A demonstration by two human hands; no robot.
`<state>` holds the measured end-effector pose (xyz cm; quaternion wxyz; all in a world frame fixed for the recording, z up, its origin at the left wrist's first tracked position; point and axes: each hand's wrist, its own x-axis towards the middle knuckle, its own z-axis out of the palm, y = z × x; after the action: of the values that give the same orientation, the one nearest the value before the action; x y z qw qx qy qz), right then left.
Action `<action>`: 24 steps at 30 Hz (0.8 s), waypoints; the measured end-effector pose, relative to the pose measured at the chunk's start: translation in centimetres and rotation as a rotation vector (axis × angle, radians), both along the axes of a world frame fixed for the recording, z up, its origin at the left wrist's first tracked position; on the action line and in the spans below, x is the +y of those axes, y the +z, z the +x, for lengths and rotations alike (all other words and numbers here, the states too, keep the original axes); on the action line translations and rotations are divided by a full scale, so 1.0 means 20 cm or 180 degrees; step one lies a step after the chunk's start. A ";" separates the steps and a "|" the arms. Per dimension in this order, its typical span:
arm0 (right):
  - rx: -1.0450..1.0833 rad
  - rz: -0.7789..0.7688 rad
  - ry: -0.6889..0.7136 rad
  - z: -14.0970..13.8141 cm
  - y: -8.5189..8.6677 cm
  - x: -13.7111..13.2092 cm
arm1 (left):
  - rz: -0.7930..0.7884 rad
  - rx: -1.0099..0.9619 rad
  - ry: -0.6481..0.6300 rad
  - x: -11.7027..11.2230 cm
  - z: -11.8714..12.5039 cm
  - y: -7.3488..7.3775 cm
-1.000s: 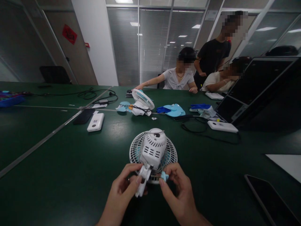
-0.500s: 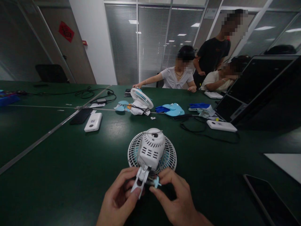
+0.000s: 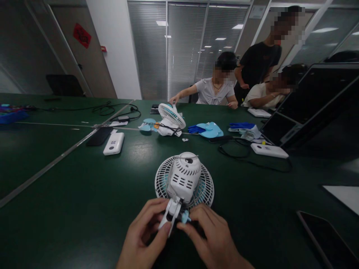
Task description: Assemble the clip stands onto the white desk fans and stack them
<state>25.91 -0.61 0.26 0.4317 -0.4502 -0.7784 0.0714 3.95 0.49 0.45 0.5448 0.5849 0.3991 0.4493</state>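
Observation:
A small white fan [image 3: 185, 178] lies face down on the green table, its motor housing up and its round grille beneath. A white clip bracket [image 3: 170, 216] sticks out from the housing towards me. My left hand [image 3: 147, 231] grips this clip, thumb on its near arm and fingers curled behind it. On the clip's right side sits a light-blue screw knob [image 3: 185, 216]. My right hand [image 3: 209, 233] pinches the knob between thumb and forefinger. The fingers partly hide the inside of the clip.
Farther back stand a second fan [image 3: 171, 119] and light-blue fan blades [image 3: 211, 129]. White power banks [image 3: 114, 144] lie left and right, with black cables about. A phone [image 3: 327, 239] lies at the near right, a big black case [image 3: 311, 104] behind it. Several people [image 3: 215, 91] are across the table.
The blue knob has turned between my right fingers and shows at another angle. My left hand still holds the clip. The view has shifted slightly; across the table, a person's hand touches the second fan.

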 end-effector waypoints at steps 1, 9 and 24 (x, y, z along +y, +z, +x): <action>0.0001 -0.0093 -0.0044 -0.01 0.00 0.00 | 0.0016 0.0033 -0.0007 0.00 0.00 0.00; -0.0139 0.0018 -0.0025 -0.03 0.04 0.02 | 0.0150 -0.0090 0.0028 -0.02 0.02 0.01; 0.2180 -0.3576 0.0508 -0.06 0.01 0.04 | 0.0257 0.0054 -0.0058 -0.01 0.02 0.00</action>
<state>24.64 0.28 0.50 0.3478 -0.4997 -0.4725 0.6372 4.35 0.30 0.44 0.5214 0.6138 0.3798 0.4551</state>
